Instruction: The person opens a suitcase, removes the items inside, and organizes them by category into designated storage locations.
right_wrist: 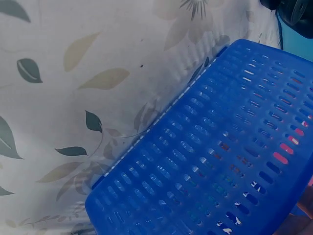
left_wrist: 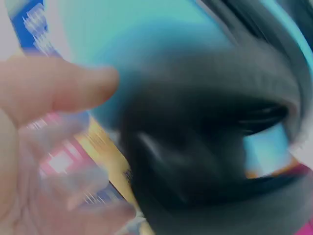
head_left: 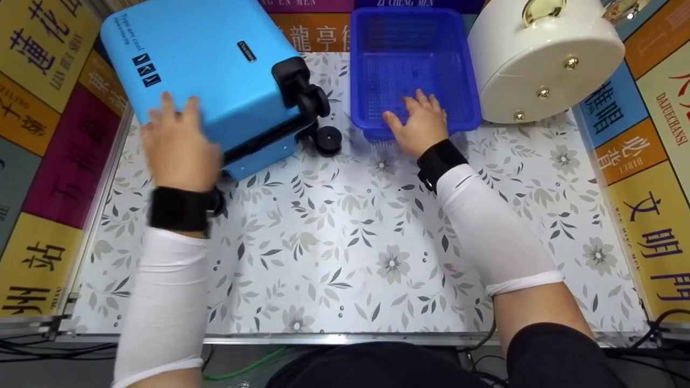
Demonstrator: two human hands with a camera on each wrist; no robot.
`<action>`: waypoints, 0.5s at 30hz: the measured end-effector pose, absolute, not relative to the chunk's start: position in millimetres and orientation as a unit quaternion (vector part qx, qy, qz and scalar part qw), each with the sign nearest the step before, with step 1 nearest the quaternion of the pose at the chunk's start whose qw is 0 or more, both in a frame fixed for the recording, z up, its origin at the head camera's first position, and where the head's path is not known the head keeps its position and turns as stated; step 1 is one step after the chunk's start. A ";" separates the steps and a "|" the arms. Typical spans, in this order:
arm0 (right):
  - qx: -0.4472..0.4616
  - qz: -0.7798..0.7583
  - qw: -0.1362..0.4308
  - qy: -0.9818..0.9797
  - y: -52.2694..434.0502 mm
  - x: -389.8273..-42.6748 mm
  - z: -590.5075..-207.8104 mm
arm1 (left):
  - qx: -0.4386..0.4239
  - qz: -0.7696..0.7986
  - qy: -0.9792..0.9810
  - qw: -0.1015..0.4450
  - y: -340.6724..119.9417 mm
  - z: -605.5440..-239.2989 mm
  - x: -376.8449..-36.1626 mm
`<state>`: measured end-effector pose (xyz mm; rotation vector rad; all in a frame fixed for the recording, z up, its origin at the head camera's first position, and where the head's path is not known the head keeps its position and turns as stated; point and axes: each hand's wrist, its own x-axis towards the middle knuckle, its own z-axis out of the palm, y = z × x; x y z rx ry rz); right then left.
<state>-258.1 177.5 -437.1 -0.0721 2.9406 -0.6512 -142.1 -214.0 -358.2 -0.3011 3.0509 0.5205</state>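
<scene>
A bright blue hard-shell suitcase [head_left: 205,70] with black wheels lies at the back left of the table. My left hand [head_left: 180,143], blurred, is over its near side with fingers spread. In the left wrist view, the thumb [left_wrist: 83,88] is beside a black wheel [left_wrist: 195,142], and nothing shows in its grasp. My right hand [head_left: 420,124] is at the front rim of a blue slotted plastic basket [head_left: 415,70], fingers loosely extended over it. The right wrist view has the basket's slotted wall [right_wrist: 195,161] up close, with fingers [right_wrist: 296,220] at the lower right corner.
Right of the basket stands a glossy cream rounded case [head_left: 544,64] with gold knobs and a gold handle. Printed panels [head_left: 641,118] with Chinese lettering wall the table on three sides. A leaf-patterned cover [head_left: 345,242] lies on the tabletop; cables [head_left: 59,347] run below its front edge.
</scene>
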 end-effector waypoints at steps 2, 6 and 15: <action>-0.023 -0.215 0.061 0.974 178.6 -258.4 -435.6 | -0.069 0.144 0.987 0.006 -178.8 -357.5 -152.4; -0.021 -0.213 0.059 0.975 179.5 -258.3 -433.6 | 0.007 0.133 0.991 0.004 -128.4 -368.6 -190.0; -0.016 -0.208 0.060 0.976 176.8 -258.0 -427.8 | 0.046 0.020 0.999 -0.020 -101.5 -393.3 -251.6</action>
